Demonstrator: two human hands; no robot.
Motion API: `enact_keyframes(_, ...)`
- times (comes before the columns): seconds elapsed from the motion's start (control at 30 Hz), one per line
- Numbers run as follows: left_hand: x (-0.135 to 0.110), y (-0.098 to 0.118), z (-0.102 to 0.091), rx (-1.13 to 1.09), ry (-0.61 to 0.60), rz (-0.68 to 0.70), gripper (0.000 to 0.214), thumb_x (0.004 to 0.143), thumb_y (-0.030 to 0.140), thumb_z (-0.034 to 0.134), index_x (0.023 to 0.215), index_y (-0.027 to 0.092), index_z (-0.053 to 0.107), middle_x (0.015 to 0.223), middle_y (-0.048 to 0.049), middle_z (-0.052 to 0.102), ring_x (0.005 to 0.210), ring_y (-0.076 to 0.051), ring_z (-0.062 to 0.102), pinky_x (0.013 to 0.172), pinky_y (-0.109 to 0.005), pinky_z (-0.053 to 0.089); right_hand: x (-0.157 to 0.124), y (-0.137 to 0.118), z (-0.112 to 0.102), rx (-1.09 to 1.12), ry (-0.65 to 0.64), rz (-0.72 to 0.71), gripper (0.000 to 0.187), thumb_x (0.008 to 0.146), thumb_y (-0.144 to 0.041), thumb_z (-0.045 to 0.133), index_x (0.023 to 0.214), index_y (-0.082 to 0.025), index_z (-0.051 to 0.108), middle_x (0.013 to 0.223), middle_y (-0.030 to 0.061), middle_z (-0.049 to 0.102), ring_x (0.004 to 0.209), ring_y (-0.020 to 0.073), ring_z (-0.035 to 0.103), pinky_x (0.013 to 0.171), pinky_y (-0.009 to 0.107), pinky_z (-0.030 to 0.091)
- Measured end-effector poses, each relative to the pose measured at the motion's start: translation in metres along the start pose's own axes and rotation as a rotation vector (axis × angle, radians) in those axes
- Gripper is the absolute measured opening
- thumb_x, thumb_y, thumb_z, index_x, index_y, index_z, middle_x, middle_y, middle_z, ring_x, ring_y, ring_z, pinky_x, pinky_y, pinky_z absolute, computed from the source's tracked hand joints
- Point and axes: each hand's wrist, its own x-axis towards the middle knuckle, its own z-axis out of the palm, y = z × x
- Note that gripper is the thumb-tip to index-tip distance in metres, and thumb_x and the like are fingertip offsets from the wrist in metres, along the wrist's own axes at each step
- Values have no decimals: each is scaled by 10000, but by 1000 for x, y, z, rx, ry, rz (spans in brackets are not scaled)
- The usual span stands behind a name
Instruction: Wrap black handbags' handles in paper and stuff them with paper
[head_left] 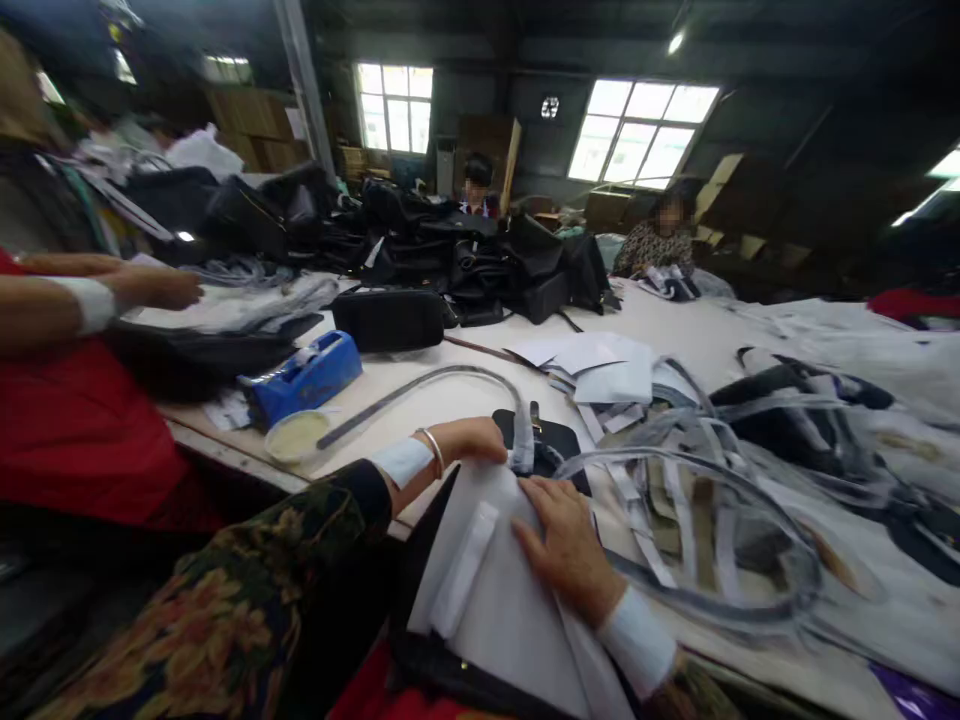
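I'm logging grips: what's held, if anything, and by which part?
Unclear: left hand curls at the far edge of the white sheet; right hand rests on it.

Dark floral sleeves (232, 600), white wrist wraps (637, 638), silver bangle (436, 450)

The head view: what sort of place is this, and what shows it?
Probably a factory workshop: a heap of black bags, a large worktable and a blue tape dispenser suggest finishing or packing work.
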Motion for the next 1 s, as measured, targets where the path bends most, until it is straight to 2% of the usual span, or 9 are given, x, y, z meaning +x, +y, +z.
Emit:
enact_keyframes(0.13, 8, -3, -3, 73, 139, 3, 166, 780, 246, 635, 870, 191, 764, 848, -67, 736, 776, -215, 670, 685, -288, 484, 0, 1, 4, -16, 16, 5, 469, 878, -327, 591, 1312, -148, 590, 1277, 136, 622, 1126, 315, 512, 999, 476, 385)
enact_keyframes(0.27, 10, 2, 3, 145, 341, 15, 208, 846, 220, 591, 991, 188, 737, 1104, -139, 676, 1090, -294, 598, 919, -409, 447, 1, -5, 0, -52, -16, 38, 451, 884, -323, 578, 1302, -156, 602, 1302, 133, 617, 1137, 318, 514, 991, 477, 382)
enact_keyframes(0.37, -4, 12, 8, 153, 458, -36, 279, 857, 224, 594, 1112, 177, 698, 1197, -162, 633, 1149, -319, 561, 960, -460, 434, 3, -9, -4, -75, -75, 66, 445, 898, -333, 562, 1310, -167, 603, 1312, 131, 616, 1143, 327, 519, 973, 488, 394)
enact_keyframes(0.47, -35, 26, 16, 152, 564, -39, 374, 940, 294, 497, 1266, 146, 607, 1367, -184, 540, 1291, -317, 466, 1061, -472, 367, 5, -5, -7, -43, -117, 70, 498, 894, -380, 579, 1338, -154, 582, 1346, 147, 594, 1170, 349, 514, 974, 518, 406)
enact_keyframes(0.53, -60, 35, 29, 140, 536, 108, 434, 963, 387, 470, 1340, 187, 552, 1439, -144, 504, 1366, -299, 403, 1118, -462, 312, 4, 3, -9, 56, -117, 43, 527, 875, -416, 608, 1333, -155, 585, 1369, 153, 578, 1203, 355, 507, 1006, 541, 400)
enact_keyframes(0.6, -81, 42, 46, 116, 386, 260, 563, 935, 491, 505, 1429, 226, 459, 1489, -122, 473, 1392, -314, 385, 1127, -503, 295, 0, 13, -13, 222, -98, 14, 498, 883, -428, 599, 1309, -169, 600, 1385, 150, 567, 1246, 338, 504, 1055, 542, 387)
enact_keyframes(0.73, -101, 45, 64, 59, 211, 264, 701, 911, 571, 509, 1493, 209, 363, 1565, -147, 365, 1436, -356, 322, 1125, -582, 269, -21, 21, -26, 486, -12, 45, 415, 942, -409, 536, 1299, -205, 595, 1388, 127, 568, 1291, 273, 509, 1102, 489, 398)
enact_keyframes(0.9, -92, 38, 36, -89, 262, 339, 443, 946, 426, 521, 1295, 167, 604, 1397, -142, 575, 1301, -276, 520, 1086, -407, 395, -59, 10, -37, 409, 134, 126, 325, 940, -378, 555, 1211, -218, 636, 1295, 126, 632, 1233, 283, 559, 1056, 509, 449)
enact_keyframes(1.0, -71, 30, 12, -172, 405, 130, 355, 939, 391, 539, 1194, 183, 674, 1202, -80, 704, 1109, -205, 648, 978, -286, 483, -72, 8, -40, 381, 161, 169, 282, 946, -370, 543, 1171, -241, 654, 1255, 104, 656, 1195, 274, 591, 1026, 496, 481)
